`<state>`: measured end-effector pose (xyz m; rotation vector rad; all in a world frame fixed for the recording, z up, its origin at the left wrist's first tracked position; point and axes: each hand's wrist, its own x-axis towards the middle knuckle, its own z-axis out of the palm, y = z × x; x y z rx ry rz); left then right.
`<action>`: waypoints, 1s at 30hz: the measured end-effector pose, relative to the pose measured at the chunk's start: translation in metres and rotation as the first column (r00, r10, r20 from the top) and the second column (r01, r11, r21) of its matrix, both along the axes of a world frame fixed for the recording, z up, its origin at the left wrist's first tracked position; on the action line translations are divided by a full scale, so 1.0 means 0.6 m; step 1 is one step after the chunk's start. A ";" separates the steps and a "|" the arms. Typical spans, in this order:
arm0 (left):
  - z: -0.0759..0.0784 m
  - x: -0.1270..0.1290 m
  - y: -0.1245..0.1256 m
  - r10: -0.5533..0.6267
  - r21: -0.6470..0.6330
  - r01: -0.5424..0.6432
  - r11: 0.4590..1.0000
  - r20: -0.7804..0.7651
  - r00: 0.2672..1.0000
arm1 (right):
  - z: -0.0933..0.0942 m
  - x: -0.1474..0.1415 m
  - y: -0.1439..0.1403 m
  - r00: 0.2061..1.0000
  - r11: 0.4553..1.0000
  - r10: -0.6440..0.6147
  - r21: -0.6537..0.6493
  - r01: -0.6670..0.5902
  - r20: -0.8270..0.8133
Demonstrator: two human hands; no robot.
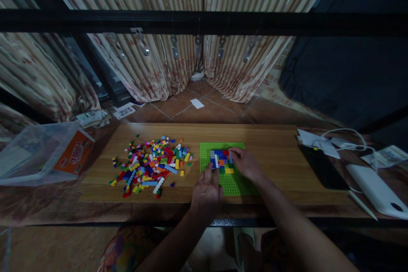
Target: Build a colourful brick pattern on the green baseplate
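A green studded baseplate lies on the wooden board, bearing a compact patch of toy bricks in blue, red, white, orange and yellow. My left hand rests at the plate's left part, fingers stretched forward, their tips touching the patch's lower left side. From the right, my right hand reaches over the plate with thumb and fingers closed together at the patch's upper right corner, beside a red brick. Whatever sits between those fingertips is hidden. Left of the plate spreads a loose pile of mixed coloured bricks.
A clear plastic bin with an orange label stands left of the wooden board. At the right lie a dark flat tablet-like object, a white power bank-like device, cables and papers. A black bar crosses behind.
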<state>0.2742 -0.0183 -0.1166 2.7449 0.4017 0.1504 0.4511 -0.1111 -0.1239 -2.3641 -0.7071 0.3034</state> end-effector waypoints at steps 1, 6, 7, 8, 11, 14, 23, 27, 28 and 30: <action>0.000 0.000 0.000 0.002 -0.003 -0.002 1.000 0.003 1.000 | 0.002 -0.001 0.000 1.000 1.000 -0.001 -0.019 0.001 0.012; -0.003 0.000 0.001 0.000 -0.009 0.000 1.000 0.005 1.000 | 0.008 -0.004 -0.001 1.000 0.996 0.018 -0.088 -0.016 0.023; -0.003 0.000 0.001 -0.002 -0.010 0.002 1.000 0.003 1.000 | 0.008 -0.003 -0.001 0.999 0.995 0.028 -0.099 -0.026 0.023; -0.004 0.000 0.001 -0.003 -0.010 0.003 1.000 0.002 1.000 | 0.008 -0.003 -0.001 0.999 0.994 0.038 -0.107 -0.036 0.022; -0.005 -0.001 0.000 -0.003 -0.009 0.003 1.000 0.016 1.000 | 0.008 0.000 -0.003 0.998 0.992 0.062 -0.112 -0.061 0.010; -0.006 -0.001 -0.001 -0.002 -0.003 0.002 1.000 0.039 0.999 | 0.008 0.001 -0.004 0.997 0.991 0.082 -0.109 -0.081 0.004; 0.001 -0.002 -0.001 0.000 0.024 0.000 1.000 0.015 1.000 | 0.002 0.004 -0.006 0.996 0.992 0.087 -0.090 -0.087 -0.008; 0.001 -0.001 -0.001 -0.006 0.010 0.006 1.000 0.021 1.000 | -0.003 0.005 -0.006 0.996 0.993 0.082 -0.079 -0.083 -0.019; 0.000 -0.001 -0.001 -0.004 0.008 0.004 1.000 0.022 1.000 | -0.003 0.005 -0.006 0.997 0.993 0.081 -0.085 -0.082 -0.020; -0.001 0.000 -0.001 0.003 0.006 -0.004 1.000 0.015 1.000 | -0.002 0.004 -0.005 0.997 0.992 0.073 -0.100 -0.075 -0.018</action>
